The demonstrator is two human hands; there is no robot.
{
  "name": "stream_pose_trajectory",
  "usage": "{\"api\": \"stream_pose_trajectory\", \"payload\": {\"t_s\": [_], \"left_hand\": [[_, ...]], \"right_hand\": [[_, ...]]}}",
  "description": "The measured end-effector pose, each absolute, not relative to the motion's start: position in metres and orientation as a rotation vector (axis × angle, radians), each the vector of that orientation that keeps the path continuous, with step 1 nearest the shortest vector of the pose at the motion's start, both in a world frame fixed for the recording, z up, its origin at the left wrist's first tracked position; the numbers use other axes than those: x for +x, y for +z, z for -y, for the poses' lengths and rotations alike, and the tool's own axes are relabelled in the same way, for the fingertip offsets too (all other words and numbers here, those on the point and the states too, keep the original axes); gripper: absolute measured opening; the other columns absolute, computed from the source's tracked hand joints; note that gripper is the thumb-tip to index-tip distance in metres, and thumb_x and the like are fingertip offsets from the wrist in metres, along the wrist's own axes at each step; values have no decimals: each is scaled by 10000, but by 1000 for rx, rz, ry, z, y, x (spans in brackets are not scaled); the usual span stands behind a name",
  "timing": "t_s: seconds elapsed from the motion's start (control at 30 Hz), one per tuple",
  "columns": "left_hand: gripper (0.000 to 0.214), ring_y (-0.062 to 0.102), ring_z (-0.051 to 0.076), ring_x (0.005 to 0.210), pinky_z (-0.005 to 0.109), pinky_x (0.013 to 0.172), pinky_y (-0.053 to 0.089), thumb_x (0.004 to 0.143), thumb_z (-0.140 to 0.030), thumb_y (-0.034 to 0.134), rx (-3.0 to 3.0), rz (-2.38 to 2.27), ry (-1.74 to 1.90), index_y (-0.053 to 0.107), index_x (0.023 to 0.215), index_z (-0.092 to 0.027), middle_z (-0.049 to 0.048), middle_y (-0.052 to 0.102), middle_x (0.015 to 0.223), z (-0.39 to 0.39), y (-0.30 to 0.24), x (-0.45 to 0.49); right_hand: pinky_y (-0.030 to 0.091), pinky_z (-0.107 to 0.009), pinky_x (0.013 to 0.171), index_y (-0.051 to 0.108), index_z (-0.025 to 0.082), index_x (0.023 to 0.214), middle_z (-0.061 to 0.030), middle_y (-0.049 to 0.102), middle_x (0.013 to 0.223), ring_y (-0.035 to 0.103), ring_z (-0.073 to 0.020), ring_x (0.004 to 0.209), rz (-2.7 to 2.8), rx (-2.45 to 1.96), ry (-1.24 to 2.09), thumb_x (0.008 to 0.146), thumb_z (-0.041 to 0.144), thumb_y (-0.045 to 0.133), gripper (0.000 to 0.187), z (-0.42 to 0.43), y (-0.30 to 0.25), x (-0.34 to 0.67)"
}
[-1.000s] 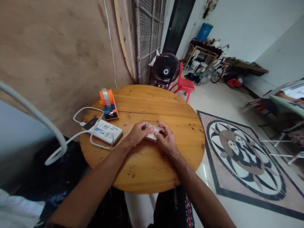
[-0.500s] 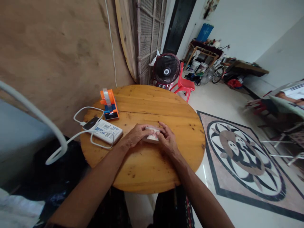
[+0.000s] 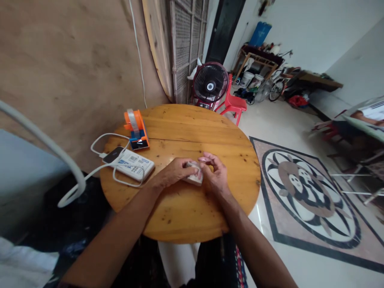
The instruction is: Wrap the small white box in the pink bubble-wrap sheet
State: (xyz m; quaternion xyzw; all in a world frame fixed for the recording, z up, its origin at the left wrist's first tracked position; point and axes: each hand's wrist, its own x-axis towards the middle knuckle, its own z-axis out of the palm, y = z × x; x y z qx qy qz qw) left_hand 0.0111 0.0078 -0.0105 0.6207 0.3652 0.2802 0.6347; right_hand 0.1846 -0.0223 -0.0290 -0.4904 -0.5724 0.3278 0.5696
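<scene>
My left hand (image 3: 172, 173) and my right hand (image 3: 216, 176) met near the middle of the round wooden tabletop (image 3: 183, 208), both resting on the wood. Between them lay a small whitish object (image 3: 193, 177), too covered for me to tell what it was. My left hand's fingers were curled over its left side and gripped it; my right hand's fingers were bent and gathered at its right edge, touching it, with the fingertips (image 3: 207, 159) raised a little above it.

To the left of that object, near the tabletop's left rim, lay a white power bank (image 3: 135, 169) with blue printing on its face. A dark phone (image 3: 111, 155) lay just beside it on the rim side, partly under its corner. A white cable (image 3: 103, 140) looped around both and ran off the tabletop's edge.

Farther from me than the power bank stood an orange and blue tape dispenser (image 3: 136, 131), holding a roll of clear tape (image 3: 131, 118) in its top.

Beyond the tabletop's far edge stood a dark red fan (image 3: 210, 86) on the floor, with a red plastic chair (image 3: 232, 105) just beside it. Well beyond those, against the far wall, a wooden rack (image 3: 255, 64) held white buckets (image 3: 246, 79) and other clutter too small to make out.
</scene>
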Motion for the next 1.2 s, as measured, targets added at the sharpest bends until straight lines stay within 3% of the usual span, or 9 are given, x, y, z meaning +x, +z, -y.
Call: {"api": "stream_pose_trajectory", "payload": {"t_s": [0.17,0.6,0.87,1.2], "left_hand": [[309,583,148,699,253,667,441,766,-325,602,1461,-801,572,670,1003,-140,10,668,807,-8,-12,11],[287,592,161,792,258,741,437,804,-356,582,1559,-798,635,681,988,-160,17,679,882,-9,-10,8],[281,565,141,755,235,701,416,811,-404,607,1463,-731,691,661,910,-147,19,656,839,-12,-13,7],[262,579,141,798,253,794,432,815,-404,645,1332,-595,780,658,868,-148,20,656,836,-14,-19,7]], "right_hand": [[517,-308,794,679,232,957,-15,697,858,644,-154,808,1231,-1140,794,777,318,699,201,23,-29,184],[556,-305,742,722,226,850,-6,727,810,674,-157,761,1267,-1180,697,730,268,727,128,29,-22,181],[550,-314,783,731,234,915,-27,744,872,693,-174,822,1470,-1214,520,801,255,679,127,35,-22,184],[488,-345,770,700,234,981,-30,756,864,688,-172,767,1778,-1114,69,879,184,597,153,36,-16,181]]}}
